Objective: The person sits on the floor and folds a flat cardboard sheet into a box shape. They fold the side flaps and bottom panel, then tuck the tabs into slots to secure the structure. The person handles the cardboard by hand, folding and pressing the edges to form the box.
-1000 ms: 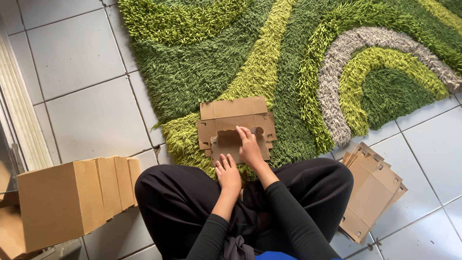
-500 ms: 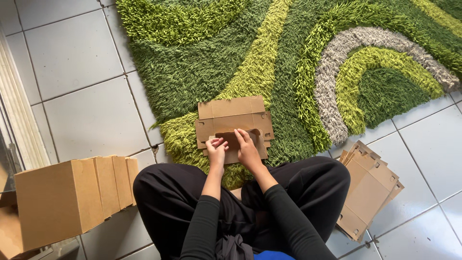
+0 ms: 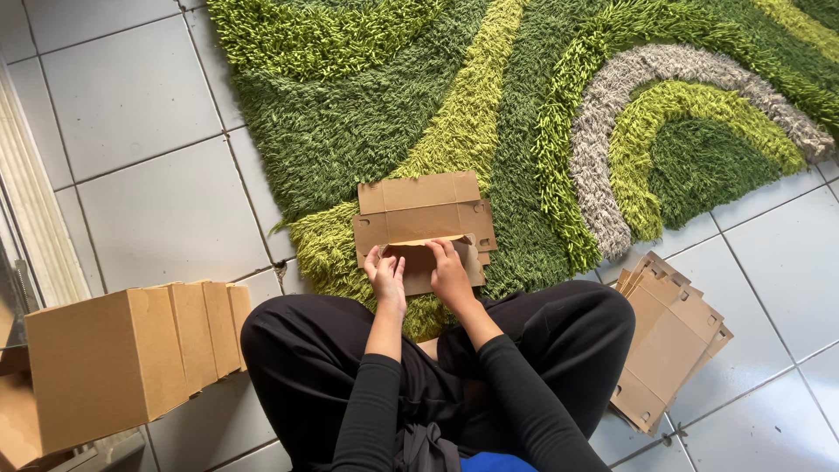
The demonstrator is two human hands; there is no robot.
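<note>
Left hand: your left hand point(image 3: 385, 278) is resting just left of the frame's centre, fingers together and pressing on the near flap of the flat cardboard blank point(image 3: 423, 220).
Right hand: your right hand point(image 3: 451, 273) is lying beside it, fingers curled over the same flap and pinching its raised edge.
Cardboard blank: it is lying at the middle of the frame, on the near edge of the green shag rug point(image 3: 489, 96), just beyond your crossed legs point(image 3: 350, 350).
Lower right: a stack of flat blanks point(image 3: 666, 341) is sitting on the tiled floor point(image 3: 131, 131).
Lower left: folded brown boxes point(image 3: 131, 358) are standing in a row.
</note>
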